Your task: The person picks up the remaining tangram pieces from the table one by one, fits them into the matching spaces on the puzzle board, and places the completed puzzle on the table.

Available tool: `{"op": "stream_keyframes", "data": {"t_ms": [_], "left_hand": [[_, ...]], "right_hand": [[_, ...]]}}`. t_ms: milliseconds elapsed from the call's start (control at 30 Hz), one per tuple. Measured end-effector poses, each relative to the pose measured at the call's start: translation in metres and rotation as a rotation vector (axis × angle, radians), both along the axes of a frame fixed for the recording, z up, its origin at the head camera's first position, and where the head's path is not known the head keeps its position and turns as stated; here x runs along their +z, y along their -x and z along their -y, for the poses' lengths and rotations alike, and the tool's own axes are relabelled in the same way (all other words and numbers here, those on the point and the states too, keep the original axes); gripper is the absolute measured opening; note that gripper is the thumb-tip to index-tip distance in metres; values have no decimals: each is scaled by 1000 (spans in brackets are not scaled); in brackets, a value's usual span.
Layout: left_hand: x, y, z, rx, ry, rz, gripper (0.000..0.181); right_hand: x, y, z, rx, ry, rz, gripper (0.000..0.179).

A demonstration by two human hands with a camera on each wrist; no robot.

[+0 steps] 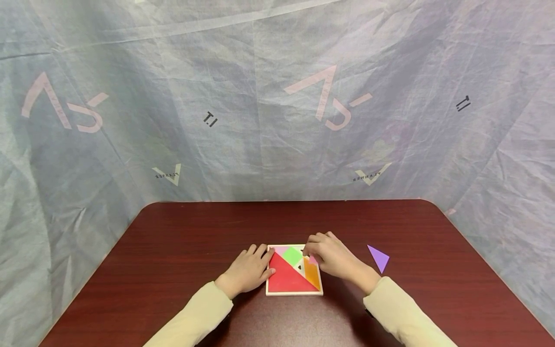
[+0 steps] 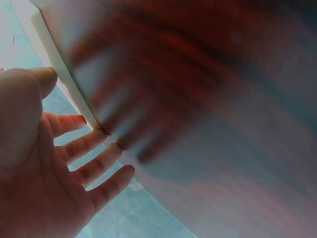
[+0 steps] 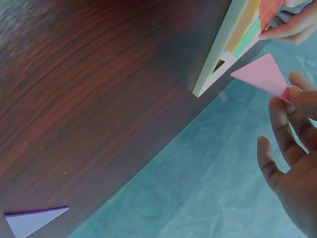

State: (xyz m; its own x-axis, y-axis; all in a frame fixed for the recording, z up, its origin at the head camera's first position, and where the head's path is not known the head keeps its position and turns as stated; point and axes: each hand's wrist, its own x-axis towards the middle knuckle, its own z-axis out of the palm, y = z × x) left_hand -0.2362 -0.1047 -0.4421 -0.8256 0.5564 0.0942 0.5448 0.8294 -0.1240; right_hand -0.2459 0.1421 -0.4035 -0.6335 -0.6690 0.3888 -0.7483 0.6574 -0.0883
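A square tangram tray (image 1: 295, 293) with a pale rim lies on the table. Inside it are a large red triangle (image 1: 284, 279), a green square (image 1: 292, 256), an orange piece (image 1: 310, 273) and a pink piece (image 1: 280, 249) at the top left. My left hand (image 1: 246, 271) rests at the tray's left side, fingers spread, with thumb and index finger at the rim. Over the tray's upper right corner, my right hand (image 1: 333, 254) pinches a pink triangle (image 3: 264, 76) between thumb and fingers. The right wrist view shows this triangle raised above the tray, tilted.
To the right of the tray, a purple triangle (image 1: 379, 259) lies flat on the dark red wooden table (image 1: 195, 241). Behind the table's far edge hangs a grey printed cloth (image 1: 260, 120), which also runs along both sides.
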Motion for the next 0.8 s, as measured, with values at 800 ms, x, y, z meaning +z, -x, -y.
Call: {"op": "stream_keyframes", "data": {"t_ms": [800], "left_hand": [[-1, 1, 1, 1, 6, -1, 52]], "right_hand": [[0, 3, 16, 84, 7, 28, 15]]}}
